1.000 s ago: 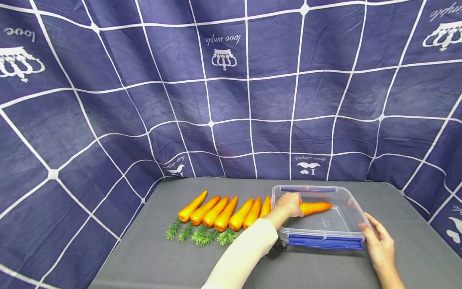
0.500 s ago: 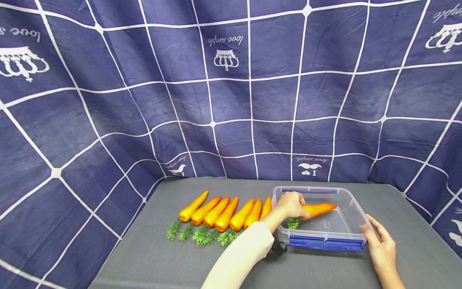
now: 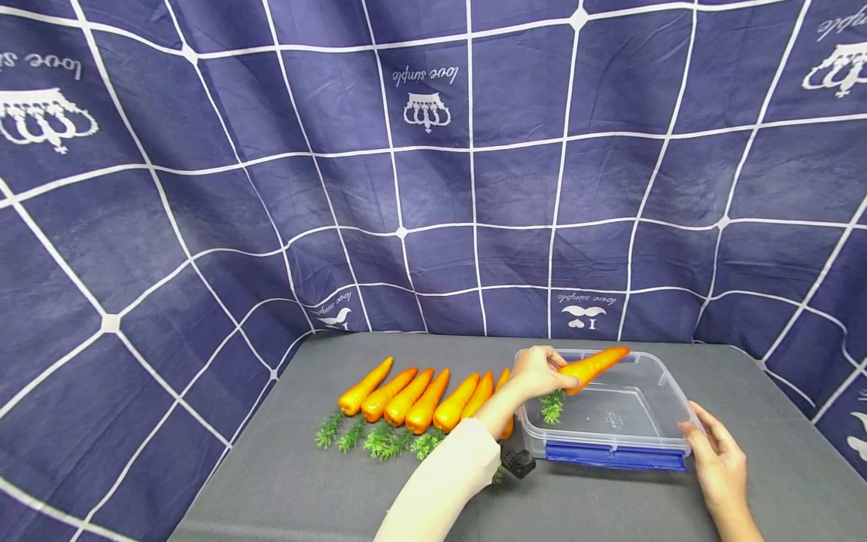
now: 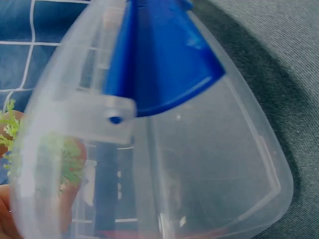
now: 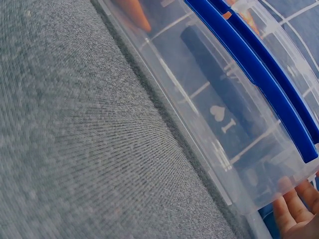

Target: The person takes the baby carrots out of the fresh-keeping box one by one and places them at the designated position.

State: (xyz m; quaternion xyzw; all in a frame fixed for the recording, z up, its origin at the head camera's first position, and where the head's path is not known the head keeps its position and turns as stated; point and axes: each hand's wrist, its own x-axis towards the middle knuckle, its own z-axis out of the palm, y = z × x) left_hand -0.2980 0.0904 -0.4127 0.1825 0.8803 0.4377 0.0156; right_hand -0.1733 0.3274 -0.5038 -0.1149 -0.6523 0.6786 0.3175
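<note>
In the head view my left hand (image 3: 538,373) pinches an orange carrot (image 3: 597,367) by its thick end, over the left part of a clear plastic food container (image 3: 603,436). The carrot's tip slants up to the right, and its green leafy top (image 3: 552,406) hangs below the fingers. In the left wrist view those leaves (image 4: 65,154) show partly through the container wall, with part of the hand at the lower left edge. My right hand (image 3: 719,455) holds the container's right side near its front corner; in the right wrist view, its fingers (image 5: 294,204) touch that corner.
Left of the container, a row of several carrots (image 3: 420,414) with green tops lies on the grey table (image 3: 284,482). Blue latches (image 3: 612,455) line the container's sides. A black device (image 3: 518,461) sits at the left wrist. A blue checked curtain (image 3: 440,188) hangs behind.
My left hand has lifted the carrot from low inside the container to around rim height, its tip tilting upward. The right hand stays at the container's right side.
</note>
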